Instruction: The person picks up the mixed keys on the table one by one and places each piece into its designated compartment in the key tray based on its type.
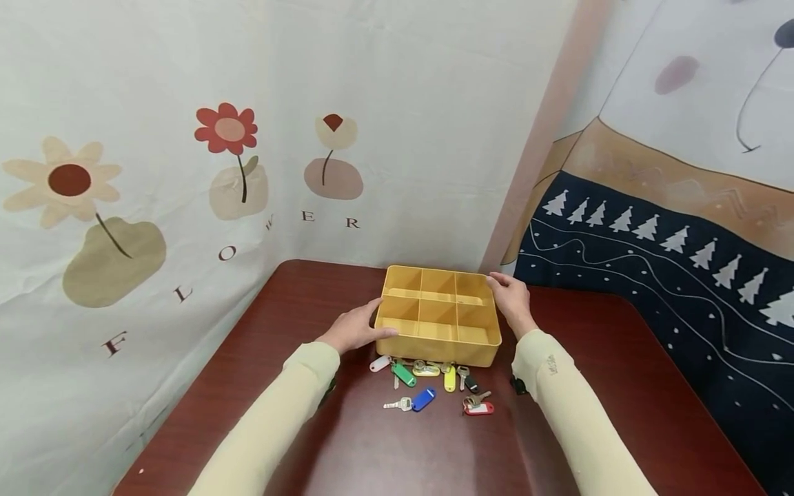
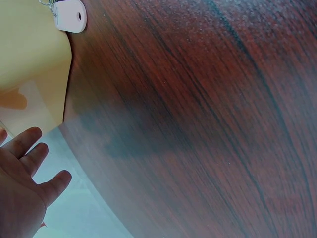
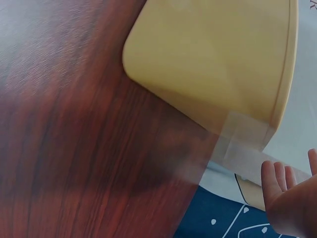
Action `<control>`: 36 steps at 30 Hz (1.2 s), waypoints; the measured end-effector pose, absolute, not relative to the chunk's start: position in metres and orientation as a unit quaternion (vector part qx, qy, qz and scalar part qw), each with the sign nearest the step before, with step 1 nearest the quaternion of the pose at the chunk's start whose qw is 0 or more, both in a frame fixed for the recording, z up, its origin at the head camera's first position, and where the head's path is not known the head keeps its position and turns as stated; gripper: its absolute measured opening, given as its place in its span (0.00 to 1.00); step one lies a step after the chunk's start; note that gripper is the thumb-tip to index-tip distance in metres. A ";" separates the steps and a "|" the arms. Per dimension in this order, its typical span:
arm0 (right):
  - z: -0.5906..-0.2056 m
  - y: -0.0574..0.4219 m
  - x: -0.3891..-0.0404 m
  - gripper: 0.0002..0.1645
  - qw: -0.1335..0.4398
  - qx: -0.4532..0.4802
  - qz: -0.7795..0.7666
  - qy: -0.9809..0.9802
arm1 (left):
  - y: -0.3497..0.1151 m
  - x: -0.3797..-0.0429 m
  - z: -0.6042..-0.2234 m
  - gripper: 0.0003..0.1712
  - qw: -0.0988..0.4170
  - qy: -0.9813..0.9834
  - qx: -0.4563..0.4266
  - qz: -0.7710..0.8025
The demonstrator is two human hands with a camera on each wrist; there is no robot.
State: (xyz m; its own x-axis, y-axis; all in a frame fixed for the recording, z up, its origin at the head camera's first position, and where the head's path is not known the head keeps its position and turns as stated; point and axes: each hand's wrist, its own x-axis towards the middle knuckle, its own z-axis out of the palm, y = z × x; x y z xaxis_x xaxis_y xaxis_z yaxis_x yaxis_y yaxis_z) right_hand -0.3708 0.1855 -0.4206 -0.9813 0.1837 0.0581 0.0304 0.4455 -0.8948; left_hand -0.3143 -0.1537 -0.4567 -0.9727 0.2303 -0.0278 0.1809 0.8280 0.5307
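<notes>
A yellow box (image 1: 434,350) divided into six-like compartments in two rows stands toward the back of the table. By its left side is my left hand (image 1: 352,329), fingers spread and the thumb near the front left corner. Beside the right rim, near the back corner, my right hand (image 1: 513,300) has its fingertips at the edge. In the wrist views, the fingers of both hands look fairly straight. Along the box's front lie keys with tags: a white tag (image 1: 380,364), green tag (image 1: 404,374), yellow tag (image 1: 449,379), black tag (image 1: 472,384), blue tag (image 1: 424,399) and red tag (image 1: 479,408).
The dark red-brown table (image 1: 384,455) carries the box and keys. Behind it hangs a pale cloth (image 1: 422,138) with printed flowers, and to the right a dark blue cloth (image 1: 620,269) with printed trees borders the table's edge.
</notes>
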 end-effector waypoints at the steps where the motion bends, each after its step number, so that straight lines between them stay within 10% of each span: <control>1: -0.421 0.187 -0.370 0.25 0.073 -0.063 0.522 -0.847 | -0.154 -0.314 -0.456 0.55 0.045 0.955 0.109 0.273; 36: -0.442 0.222 -0.315 0.27 0.044 -0.038 0.528 -0.847 | -0.151 -0.314 -0.457 0.54 0.047 0.955 0.110 0.270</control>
State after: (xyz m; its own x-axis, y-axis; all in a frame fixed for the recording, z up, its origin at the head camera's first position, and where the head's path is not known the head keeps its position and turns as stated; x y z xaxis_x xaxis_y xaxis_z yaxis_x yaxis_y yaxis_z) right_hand -0.3151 0.2224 -0.4421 -0.9932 0.1110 0.0343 0.0182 0.4403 -0.8977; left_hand -0.3145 -0.1512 -0.4565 -0.9714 0.2354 -0.0299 0.1849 0.8298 0.5266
